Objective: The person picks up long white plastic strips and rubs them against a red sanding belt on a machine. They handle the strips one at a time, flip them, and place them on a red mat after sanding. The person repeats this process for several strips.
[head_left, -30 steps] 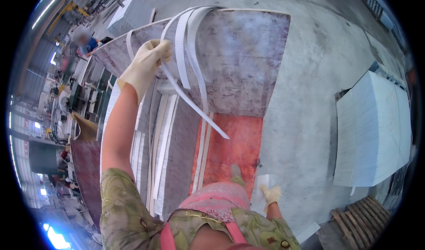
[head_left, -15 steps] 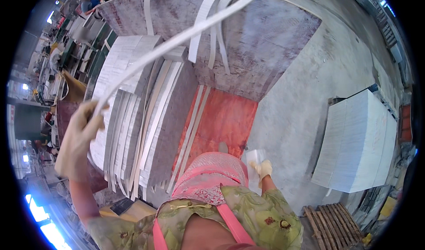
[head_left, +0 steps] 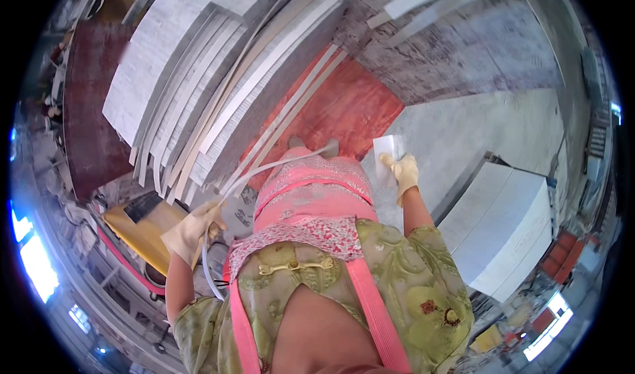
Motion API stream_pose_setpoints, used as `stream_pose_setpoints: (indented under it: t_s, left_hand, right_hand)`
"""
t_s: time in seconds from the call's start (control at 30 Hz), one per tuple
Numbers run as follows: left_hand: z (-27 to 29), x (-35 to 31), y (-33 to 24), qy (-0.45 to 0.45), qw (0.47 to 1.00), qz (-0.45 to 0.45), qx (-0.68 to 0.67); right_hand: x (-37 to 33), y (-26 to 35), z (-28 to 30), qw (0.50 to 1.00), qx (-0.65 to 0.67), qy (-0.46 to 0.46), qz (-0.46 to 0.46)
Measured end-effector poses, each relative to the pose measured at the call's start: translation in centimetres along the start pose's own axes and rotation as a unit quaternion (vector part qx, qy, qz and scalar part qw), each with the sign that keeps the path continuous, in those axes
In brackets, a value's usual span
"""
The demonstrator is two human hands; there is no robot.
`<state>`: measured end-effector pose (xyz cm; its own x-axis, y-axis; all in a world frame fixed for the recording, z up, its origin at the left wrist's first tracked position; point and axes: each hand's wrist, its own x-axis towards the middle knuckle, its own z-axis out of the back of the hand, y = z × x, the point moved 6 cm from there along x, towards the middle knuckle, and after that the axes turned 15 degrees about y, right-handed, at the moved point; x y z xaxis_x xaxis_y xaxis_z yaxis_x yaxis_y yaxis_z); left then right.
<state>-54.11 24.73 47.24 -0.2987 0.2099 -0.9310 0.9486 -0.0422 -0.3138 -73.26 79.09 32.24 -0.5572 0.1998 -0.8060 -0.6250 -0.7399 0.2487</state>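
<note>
My left hand [head_left: 197, 231], in a pale cream glove, is closed around a long thin white strip [head_left: 268, 166]. One length of the strip arches across in front of my apron, and the other end hangs down by my left side. My right hand [head_left: 402, 172], gloved likewise, grips a small white rectangular block [head_left: 385, 147] out to the right of my body. To the left stands a tall stack of whitish boards [head_left: 178, 23] with several long narrow strips [head_left: 254, 69] lying along its near side.
Under my feet is a red-stained board [head_left: 344, 102] with two pale strips [head_left: 291, 112] on it. A stained upright panel [head_left: 456, 63] rises ahead. White stacked blocks [head_left: 496, 222] stand at right, a dark red panel [head_left: 96, 109] at left. Near my left hand is a yellow object [head_left: 142, 232].
My left hand has come down from high on the left to beside my waist, still holding the strip. The view has turned and tipped nearer my body. The block stays in my right hand.
</note>
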Motion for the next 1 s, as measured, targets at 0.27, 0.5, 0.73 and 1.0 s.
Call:
stream_pose_setpoints:
  t_s: [0.27,0.5,0.73,1.0]
  left_hand:
    - [4.4,5.1,7.5,0.069,0.989,0.049,-0.118]
    - [4.8,12.1,8.9,0.058,0.996,-0.033,-0.059]
    - [5.8,21.6,6.7,-0.034,0.998,-0.047,-0.020]
    - [7.3,31.5,0.7,-0.099,0.994,-0.044,-0.034]
  right_hand:
    - [-0.4,5.9,0.2,0.994,-0.100,0.017,-0.034]
    - [1.4,9.3,-0.9,0.978,-0.193,0.064,-0.049]
    - [13.2,9.2,-6.0,0.956,-0.269,0.106,0.052]
    - [24.1,10.0,-11.1,0.951,-0.262,0.145,0.073]
